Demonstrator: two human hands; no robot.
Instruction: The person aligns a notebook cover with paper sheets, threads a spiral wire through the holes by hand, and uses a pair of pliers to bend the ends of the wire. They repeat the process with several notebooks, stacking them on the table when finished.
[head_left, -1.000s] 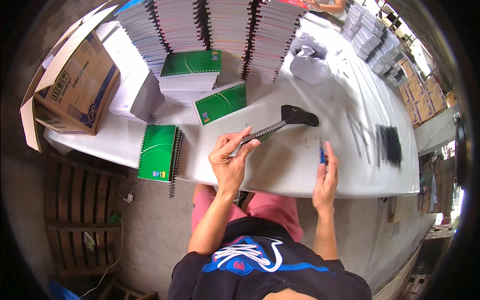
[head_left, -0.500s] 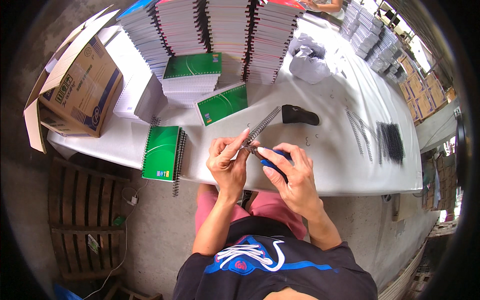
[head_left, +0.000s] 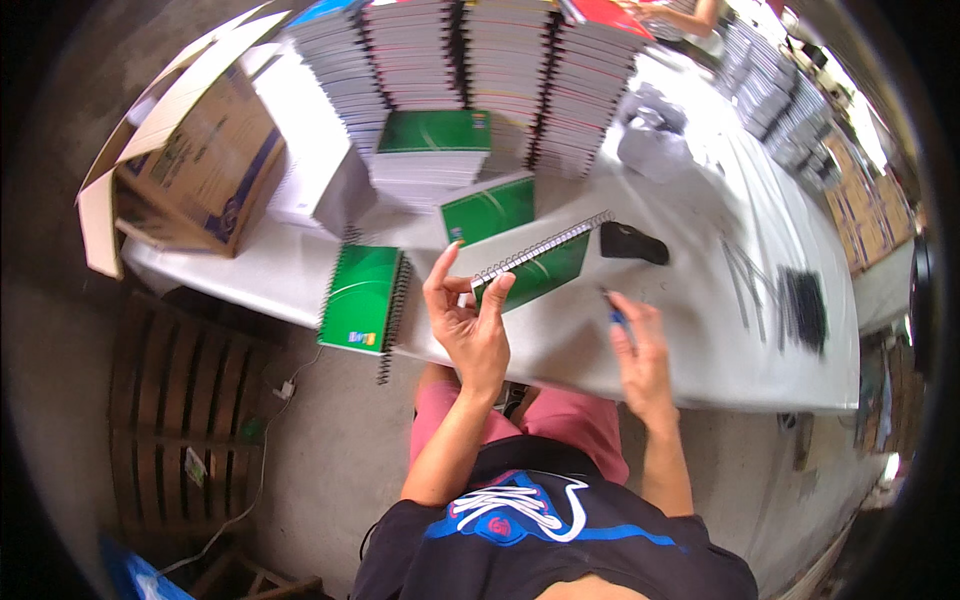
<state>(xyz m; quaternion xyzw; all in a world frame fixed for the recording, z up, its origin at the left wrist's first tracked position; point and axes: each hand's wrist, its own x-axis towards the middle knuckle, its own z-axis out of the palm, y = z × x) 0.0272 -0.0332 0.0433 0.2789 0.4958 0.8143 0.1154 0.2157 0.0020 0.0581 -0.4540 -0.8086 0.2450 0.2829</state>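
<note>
My left hand (head_left: 468,330) pinches a green-covered notebook (head_left: 552,275) near one end, between thumb and fingers. A wire coil (head_left: 545,243) runs along the notebook's upper edge, and its far end sticks out past the corner. Apart from the notebook, to the right, my right hand (head_left: 643,355) is closed around blue-handled pliers (head_left: 616,314), largely hidden by the fingers. Behind the held notebook lies another green-covered notebook (head_left: 490,208). Coiled green notebooks (head_left: 355,300) lie at the table's front edge, left of my left hand. Just beyond the coil's end sits a small black object (head_left: 633,243).
Tall stacks of notebooks (head_left: 505,85) line the back, with a green-topped pile of pages (head_left: 430,170) before them. An open cardboard box (head_left: 200,170) stands left. Black coils (head_left: 802,310) lie right, and a crumpled clear plastic bag (head_left: 655,150) behind. Another person's arm (head_left: 690,18) shows beyond.
The held notebook has turned, so its green cover and coiled edge now show. My right hand has drawn away from the coil to the right with the pliers. The whole view has shifted slightly.
</note>
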